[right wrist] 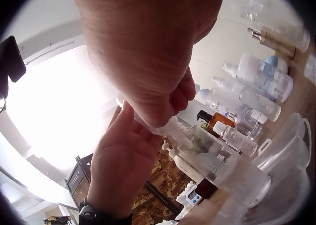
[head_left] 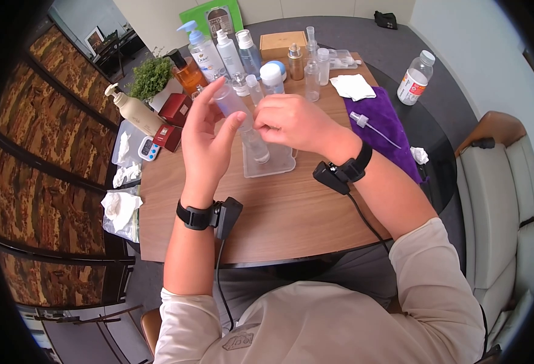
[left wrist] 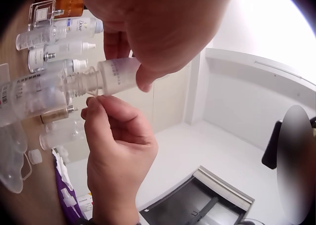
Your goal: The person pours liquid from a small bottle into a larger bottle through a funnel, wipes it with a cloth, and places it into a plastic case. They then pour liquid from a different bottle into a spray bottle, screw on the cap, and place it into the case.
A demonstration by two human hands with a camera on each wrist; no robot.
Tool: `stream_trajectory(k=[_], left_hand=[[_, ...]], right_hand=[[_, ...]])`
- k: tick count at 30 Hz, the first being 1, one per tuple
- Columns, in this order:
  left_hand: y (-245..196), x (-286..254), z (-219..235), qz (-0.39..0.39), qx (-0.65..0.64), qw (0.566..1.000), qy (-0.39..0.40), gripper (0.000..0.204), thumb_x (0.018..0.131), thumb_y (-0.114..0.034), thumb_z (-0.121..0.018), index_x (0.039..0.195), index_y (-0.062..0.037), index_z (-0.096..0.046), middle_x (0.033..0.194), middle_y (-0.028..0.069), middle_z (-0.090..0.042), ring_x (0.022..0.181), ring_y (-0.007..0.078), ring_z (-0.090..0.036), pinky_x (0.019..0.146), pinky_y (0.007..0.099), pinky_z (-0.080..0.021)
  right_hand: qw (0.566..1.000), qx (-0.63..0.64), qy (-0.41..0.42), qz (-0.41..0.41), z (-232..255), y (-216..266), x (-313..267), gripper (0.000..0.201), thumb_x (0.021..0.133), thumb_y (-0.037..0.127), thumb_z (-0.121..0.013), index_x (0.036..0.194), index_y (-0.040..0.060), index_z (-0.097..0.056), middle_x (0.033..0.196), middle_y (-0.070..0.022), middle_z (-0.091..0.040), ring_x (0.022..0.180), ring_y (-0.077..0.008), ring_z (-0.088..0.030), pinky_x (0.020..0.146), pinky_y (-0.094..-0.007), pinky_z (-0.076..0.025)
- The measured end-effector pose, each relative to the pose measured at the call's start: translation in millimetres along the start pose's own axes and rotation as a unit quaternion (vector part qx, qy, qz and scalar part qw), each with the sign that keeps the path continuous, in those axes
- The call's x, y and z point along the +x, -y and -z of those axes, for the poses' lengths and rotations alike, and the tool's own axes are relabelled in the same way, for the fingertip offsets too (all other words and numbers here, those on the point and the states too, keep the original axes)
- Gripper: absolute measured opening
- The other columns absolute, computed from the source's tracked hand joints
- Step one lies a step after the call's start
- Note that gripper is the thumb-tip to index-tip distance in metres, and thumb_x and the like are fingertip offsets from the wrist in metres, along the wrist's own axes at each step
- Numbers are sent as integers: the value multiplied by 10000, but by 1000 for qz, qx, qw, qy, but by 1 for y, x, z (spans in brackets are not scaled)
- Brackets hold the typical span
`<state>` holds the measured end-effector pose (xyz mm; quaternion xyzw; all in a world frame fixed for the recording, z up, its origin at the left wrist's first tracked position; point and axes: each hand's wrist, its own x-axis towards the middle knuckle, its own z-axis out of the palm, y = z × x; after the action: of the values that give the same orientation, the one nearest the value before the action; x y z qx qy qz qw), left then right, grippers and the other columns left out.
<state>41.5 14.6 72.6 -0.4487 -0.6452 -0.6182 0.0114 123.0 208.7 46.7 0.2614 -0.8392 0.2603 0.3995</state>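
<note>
A clear bottle (head_left: 256, 147) with a threaded neck stands on the translucent soft tray (head_left: 284, 166) at the table's middle. Above it, a small frosted bottle (left wrist: 117, 76) lies in line with it, mouth to mouth. My left hand (head_left: 207, 142) holds the frosted bottle between thumb and fingers. Thumb and forefinger of my right hand (head_left: 297, 123) pinch close at the place where the two bottles meet, at the neck (left wrist: 85, 82). Its other fingers are curled. In the right wrist view, my right hand hides most of the frosted bottle.
Pump bottles, jars and small clear bottles crowd the back, with a Dove bottle (head_left: 206, 57) among them. A purple cloth (head_left: 385, 130) at right bears a spray pump (head_left: 359, 119). At left are dark red boxes (head_left: 174, 109), a timer (head_left: 148, 148) and crumpled tissues (head_left: 121, 209).
</note>
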Motion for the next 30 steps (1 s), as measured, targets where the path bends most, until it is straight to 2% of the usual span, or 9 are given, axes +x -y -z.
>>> stream_trajectory(k=[4, 6, 10, 13, 18, 24, 27, 28, 30], left_hand=[[1, -2, 2, 0, -21, 1000, 2, 578, 983, 58, -693, 1520, -17, -493, 1291, 125, -682, 1167, 172, -649, 1005, 324, -521], [0, -4, 0, -23, -47, 998, -32, 568, 991, 47, -687, 1520, -18, -489, 1333, 150, -678, 1213, 186, -642, 1023, 333, -519], [5, -6, 1, -26, -27, 999, -17, 565, 999, 28, -688, 1522, -17, -481, 1355, 167, -673, 1226, 200, -644, 1042, 347, -518], [3, -6, 1, -2, -67, 998, -19, 572, 975, 43, -719, 1502, -1, -504, 1286, 105, -658, 1142, 160, -655, 991, 317, -540], [8, -11, -1, -71, 11, 994, -83, 547, 998, 18, -701, 1504, -5, -494, 1316, 154, -686, 1181, 182, -657, 1005, 325, -529], [8, -11, 1, -20, 22, 999, -45, 564, 992, 8, -714, 1508, 1, -486, 1309, 156, -688, 1189, 186, -656, 1010, 341, -536], [10, -10, 0, -32, -32, 999, -28, 566, 989, 10, -716, 1506, -1, -486, 1319, 161, -685, 1203, 192, -653, 1022, 350, -533], [14, -10, 0, -66, -13, 996, -50, 561, 992, 11, -711, 1505, -8, -487, 1334, 165, -681, 1220, 203, -650, 1035, 358, -529], [14, -10, 1, -50, -23, 998, -40, 559, 992, 13, -709, 1504, -9, -485, 1335, 168, -681, 1227, 208, -648, 1039, 361, -529]], right_hand=[[1000, -2, 14, -6, 1, 2, 0, 97, 803, 49, -739, 844, 26, -654, 845, -101, -680, 839, -318, -687, 755, -425, -567], [1000, -1, 8, -3, 0, 1, 1, 98, 802, 49, -739, 844, 25, -654, 844, -101, -679, 836, -316, -688, 754, -423, -567], [1000, -3, 0, 3, 0, 0, 1, 102, 801, 48, -740, 847, 23, -652, 844, -99, -679, 829, -313, -688, 751, -416, -567], [1000, 1, 6, -3, 2, 2, 1, 107, 799, 48, -741, 847, 25, -649, 849, -98, -680, 827, -314, -687, 752, -413, -568], [1000, -4, 3, 3, 1, 2, 2, 107, 801, 49, -741, 846, 25, -646, 848, -99, -681, 831, -312, -688, 756, -415, -569], [1000, -9, 10, -2, 2, 1, 1, 111, 802, 36, -754, 856, 27, -658, 895, -89, -709, 856, -296, -703, 765, -401, -574], [1000, -11, 20, -9, 2, 0, 0, 119, 801, 23, -769, 864, 29, -669, 940, -80, -736, 875, -285, -716, 770, -388, -578], [1000, -13, 19, -8, 2, 0, 0, 120, 800, 23, -769, 864, 29, -667, 938, -81, -735, 873, -286, -715, 769, -388, -578], [1000, -15, 21, -8, 1, 0, 1, 120, 801, 23, -768, 864, 28, -666, 937, -82, -734, 871, -287, -715, 767, -388, -578]])
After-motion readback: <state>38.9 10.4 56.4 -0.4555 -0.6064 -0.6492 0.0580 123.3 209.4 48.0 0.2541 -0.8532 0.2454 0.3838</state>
